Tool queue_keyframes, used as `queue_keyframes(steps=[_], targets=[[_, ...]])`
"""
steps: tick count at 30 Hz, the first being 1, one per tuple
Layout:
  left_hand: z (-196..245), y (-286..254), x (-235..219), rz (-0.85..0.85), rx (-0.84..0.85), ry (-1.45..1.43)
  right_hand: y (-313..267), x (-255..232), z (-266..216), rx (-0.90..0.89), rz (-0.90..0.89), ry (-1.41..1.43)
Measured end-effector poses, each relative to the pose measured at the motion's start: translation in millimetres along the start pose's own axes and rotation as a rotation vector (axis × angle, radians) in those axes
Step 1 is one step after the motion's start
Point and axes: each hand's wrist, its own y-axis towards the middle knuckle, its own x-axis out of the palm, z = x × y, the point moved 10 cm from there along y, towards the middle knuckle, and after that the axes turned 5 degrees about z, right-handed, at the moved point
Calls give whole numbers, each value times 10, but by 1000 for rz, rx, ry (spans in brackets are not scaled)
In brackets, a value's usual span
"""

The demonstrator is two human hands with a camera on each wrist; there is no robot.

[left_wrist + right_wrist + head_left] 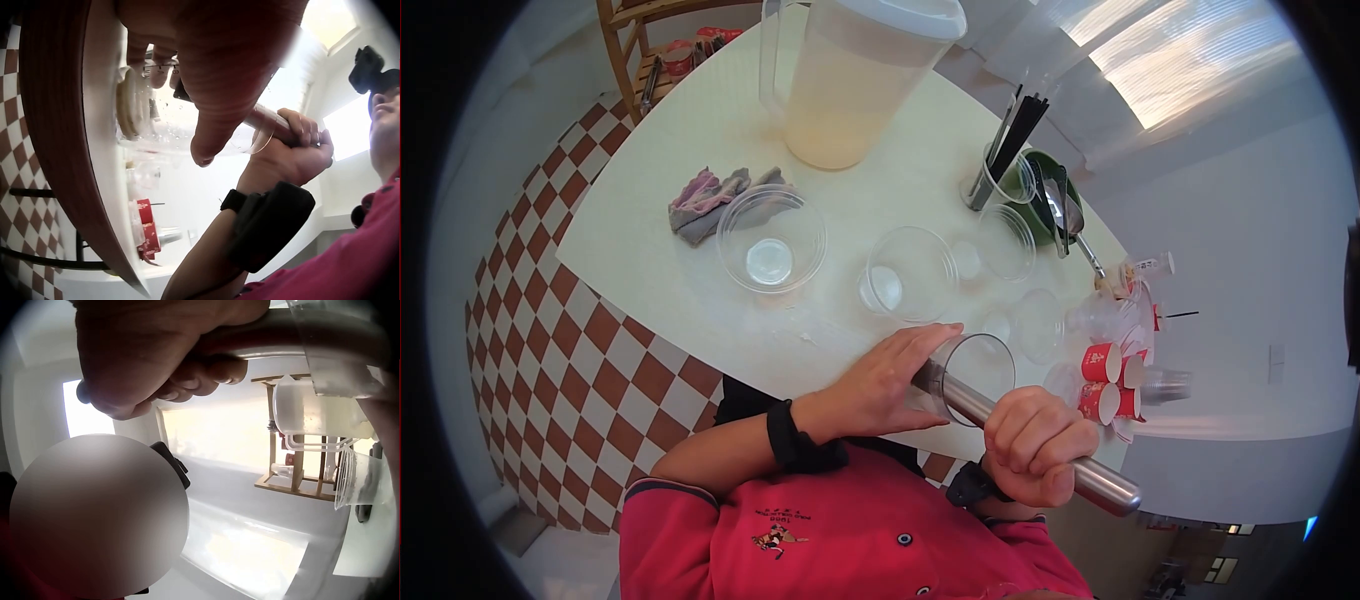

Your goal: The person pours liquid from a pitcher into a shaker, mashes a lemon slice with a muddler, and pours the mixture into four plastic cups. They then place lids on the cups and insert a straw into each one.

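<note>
A clear cup (990,362) stands near the table's front edge, and my left hand (885,385) holds it round the side. My right hand (1040,445) grips a stainless steel muddler (1110,486) in a fist. The muddler slants down through the cup's mouth, its lower end inside. In the left wrist view, printed marks and droplets show on the cup wall, with a pale layer (127,106) at the bottom. My left thumb (209,140) lies along the near side there. In the right wrist view, the right hand (156,356) is wrapped round the metal shaft.
Clear plastic cups (910,275) stand just beyond my hands. Farther back are a large lidded pitcher (840,110) of pale liquid, a crumpled cloth (710,205) and a container of black straws (1015,135). A green bowl (1055,170) with utensils and red paper cups (1100,362) stand right.
</note>
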Motion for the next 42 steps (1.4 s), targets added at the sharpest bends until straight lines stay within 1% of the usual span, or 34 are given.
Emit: queue_keyframes(steps=[5,9,15,19,20,23,27,30,33,34,37,40,42], targets=[[7,13,5,-5,6,-10,-107,-201,41,77,90,83],[3,10,15,-17,-6,-15,-110,-151,75,90,49,66],[6,-3,30,-22,22,-12,-91,-107,-67,51,34,96],[9,16,35,-29,7,-26,-101,-212,63,77,93,77],[13,26,28,-27,6,-21,-79,-197,13,49,72,52],[3,15,28,-32,-3,-10,-21,-259,-85,-29,100,-13],[-5,17,33,-36,-9,-21,-16,-375,-86,-43,154,-43],[-6,14,35,-28,0,-25,-40,-258,-143,-75,71,-167],[9,19,26,-37,-4,-7,-39,-280,-256,-129,122,-162],[8,18,31,-39,-6,-11,-32,-314,-257,-103,134,-164],[-1,20,40,-40,-2,-14,-52,-312,-306,-103,129,-177],[-6,13,49,-44,7,-14,-70,-219,-295,-84,79,-159],[0,7,54,-42,24,-24,-52,-225,-269,-24,83,-84]])
